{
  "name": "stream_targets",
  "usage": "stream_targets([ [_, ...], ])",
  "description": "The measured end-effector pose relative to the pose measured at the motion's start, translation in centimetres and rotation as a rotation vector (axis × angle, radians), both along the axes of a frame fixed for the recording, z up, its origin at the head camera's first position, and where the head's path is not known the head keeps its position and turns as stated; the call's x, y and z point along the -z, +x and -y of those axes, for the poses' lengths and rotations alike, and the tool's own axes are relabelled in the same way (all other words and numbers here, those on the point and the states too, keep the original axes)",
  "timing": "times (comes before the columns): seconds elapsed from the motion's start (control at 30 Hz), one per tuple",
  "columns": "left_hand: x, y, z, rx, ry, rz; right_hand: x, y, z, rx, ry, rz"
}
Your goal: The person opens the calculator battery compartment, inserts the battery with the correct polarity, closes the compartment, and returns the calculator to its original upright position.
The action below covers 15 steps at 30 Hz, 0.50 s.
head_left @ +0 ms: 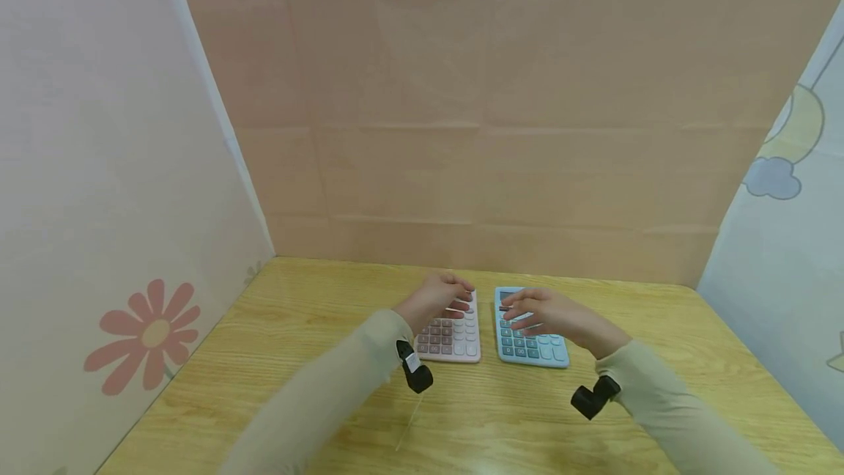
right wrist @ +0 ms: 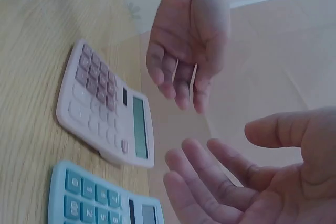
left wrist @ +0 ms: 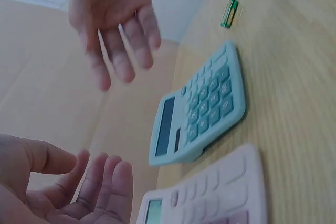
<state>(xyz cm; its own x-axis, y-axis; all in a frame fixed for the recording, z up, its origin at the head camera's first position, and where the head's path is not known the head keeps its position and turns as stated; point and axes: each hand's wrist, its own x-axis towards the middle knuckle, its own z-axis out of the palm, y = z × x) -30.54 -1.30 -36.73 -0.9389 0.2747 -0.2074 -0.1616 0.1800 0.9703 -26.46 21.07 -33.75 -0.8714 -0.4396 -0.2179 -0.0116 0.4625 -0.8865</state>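
A pink calculator (head_left: 455,339) and a light blue calculator (head_left: 534,349) lie side by side on the wooden table. Over the pink one hovers my left hand (head_left: 440,297), its fingers loosely bent and holding nothing. My right hand (head_left: 550,314) is above the blue one, also holding nothing, with its fingers spread a little. The palms face each other across the gap. In the head view the hands cover parts of both keypads and screens. The left wrist view shows the blue calculator (left wrist: 202,103) whole, while the right wrist view shows the pink calculator (right wrist: 102,103) whole.
A green and gold battery (left wrist: 229,12) lies on the table beyond the blue calculator in the left wrist view. Around the wooden table (head_left: 316,409) stand a plain back panel (head_left: 488,94) and patterned side panels, one with a red flower (head_left: 154,332).
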Motion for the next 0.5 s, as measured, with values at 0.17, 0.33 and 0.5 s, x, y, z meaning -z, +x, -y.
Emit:
stream_targets([
  [0.17,0.1,1.3,-1.3,0.057,0.024,0.024,0.6,-1.0,-1.2,0.058,0.031,-0.049],
  [0.33,0.2,2.9,-2.6,0.084,0.009,0.025,1.5,-2.1,-2.5,0.153,0.075,-0.146],
  [0.5,1.3,3.7,-3.4,0.075,-0.02,0.041,2.4,-3.1,-3.5,0.242,0.147,-0.268],
])
